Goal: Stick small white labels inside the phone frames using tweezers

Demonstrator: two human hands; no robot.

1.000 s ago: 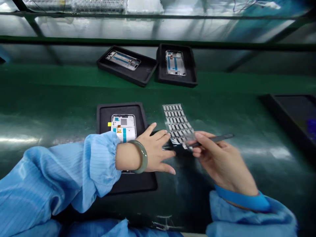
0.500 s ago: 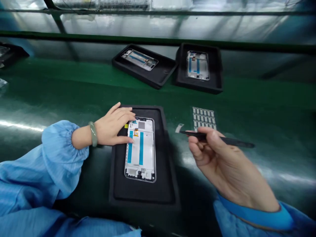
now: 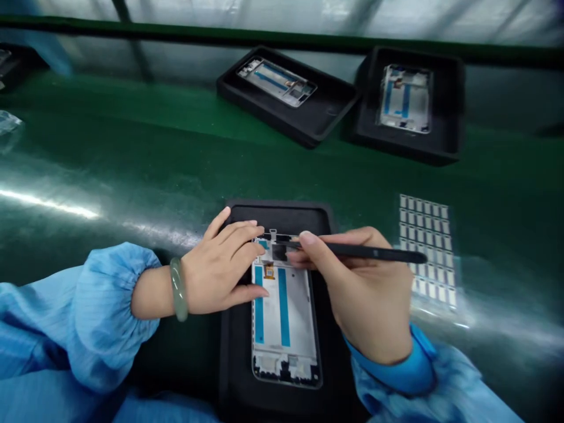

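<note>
A phone frame (image 3: 304,317) with blue strips lies in a black foam tray (image 3: 238,364) in front of me. My left hand (image 3: 224,264) rests on its upper left edge, fingers spread and holding nothing. With my right hand (image 3: 365,288) I grip black tweezers (image 3: 374,252) between thumb and fingers. The tweezers' tip is at the frame's top end. There, a small pale sticker (image 3: 273,234) stands at the tip, partly over the frame's upper edge. Whether it touches the frame I cannot tell.
To the right lies a sheet of small pale stickers (image 3: 427,247) in rows. Two more black trays (image 3: 326,126) (image 3: 447,141), each with a phone frame, stand at the back. Clear plastic (image 3: 9,126) and a dark tray (image 3: 26,64) are at the far left.
My right hand has moved left with the tweezers and sticker, from beside the tray to the top of the phone frame. My left hand stays on the frame; the view has shifted.
</note>
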